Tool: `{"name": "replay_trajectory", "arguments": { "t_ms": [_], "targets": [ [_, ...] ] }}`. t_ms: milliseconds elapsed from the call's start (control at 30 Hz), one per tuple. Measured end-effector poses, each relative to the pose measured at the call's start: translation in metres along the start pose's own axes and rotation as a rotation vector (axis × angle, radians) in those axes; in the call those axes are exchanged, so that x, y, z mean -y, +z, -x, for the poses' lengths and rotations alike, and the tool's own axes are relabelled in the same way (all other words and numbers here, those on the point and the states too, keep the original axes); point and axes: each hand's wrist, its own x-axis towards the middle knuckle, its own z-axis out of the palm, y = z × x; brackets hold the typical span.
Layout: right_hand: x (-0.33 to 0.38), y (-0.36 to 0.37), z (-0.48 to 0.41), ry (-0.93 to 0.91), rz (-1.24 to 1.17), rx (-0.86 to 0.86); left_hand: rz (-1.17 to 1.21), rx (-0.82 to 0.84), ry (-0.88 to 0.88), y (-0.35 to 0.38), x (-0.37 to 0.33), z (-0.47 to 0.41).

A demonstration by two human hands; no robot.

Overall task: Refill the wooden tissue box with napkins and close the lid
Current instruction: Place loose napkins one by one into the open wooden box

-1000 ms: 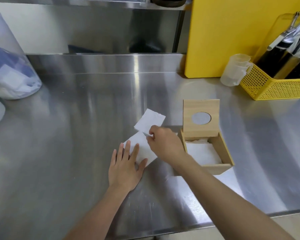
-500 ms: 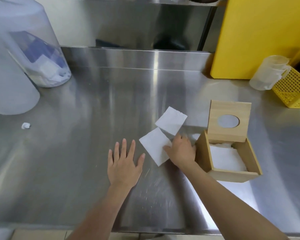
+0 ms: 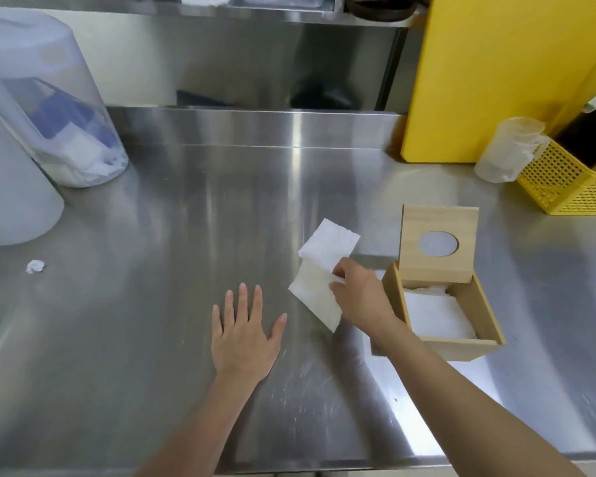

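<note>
The wooden tissue box (image 3: 461,347) stands on the steel counter with its lid (image 3: 437,266) tipped up and white napkins (image 3: 434,313) inside. Just left of it lie two white napkins, a near one (image 3: 312,294) and a far one (image 3: 329,244). My right hand (image 3: 362,294) pinches the near napkin's right edge, which is lifted off the counter. My left hand (image 3: 243,333) lies flat on the counter, fingers spread, clear of the napkins.
Two translucent plastic containers (image 3: 49,108) stand at the back left, and a small paper scrap (image 3: 35,266) lies near them. A yellow board (image 3: 496,77), a clear cup (image 3: 510,149) and a yellow basket (image 3: 572,184) stand at the back right. The counter's front edge runs just below my arms.
My left hand came off the near napkin and rests to its left. My right hand gripped that napkin's edge and lifted it. The view shifted left and closer.
</note>
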Motion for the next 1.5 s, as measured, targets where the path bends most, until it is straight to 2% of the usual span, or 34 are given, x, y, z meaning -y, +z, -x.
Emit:
{"name": "replay_trajectory", "arguments": {
  "t_ms": [100,233,467,633,833,1067,1233,1267,1367,1500],
  "targets": [
    [0.002,-0.032,0.011,-0.055,-0.084,-0.005,0.017,0.026,0.002,0.000,-0.016,-0.003],
    [-0.016,-0.081,0.024,-0.063,-0.148,0.036,0.052,0.046,0.125,0.002,-0.043,-0.004],
    [-0.083,-0.136,0.037,0.058,-0.137,0.085,0.024,0.037,0.332,0.016,-0.096,-0.001],
    [-0.107,-0.138,0.034,0.103,0.126,0.107,0.022,-0.006,0.324,0.019,-0.099,-0.003],
    [-0.108,-0.124,0.028,0.010,0.193,0.030,0.017,-0.007,0.317,0.017,-0.098,-0.001],
    [-0.106,-0.122,0.021,-0.001,-0.006,0.085,-0.009,-0.004,0.310,0.018,-0.097,-0.002],
    [-0.110,-0.138,0.022,0.055,-0.434,0.171,-0.029,0.003,0.311,0.017,-0.099,-0.003],
    [-0.112,-0.139,0.021,0.063,-0.412,0.182,-0.028,0.005,0.312,0.016,-0.099,-0.003],
    [-0.114,-0.128,0.016,0.041,0.009,0.199,-0.035,0.016,0.318,0.017,-0.098,-0.003],
    [-0.109,-0.107,0.012,-0.029,0.426,0.185,-0.039,0.017,0.326,0.016,-0.099,-0.003]
  ]
}}
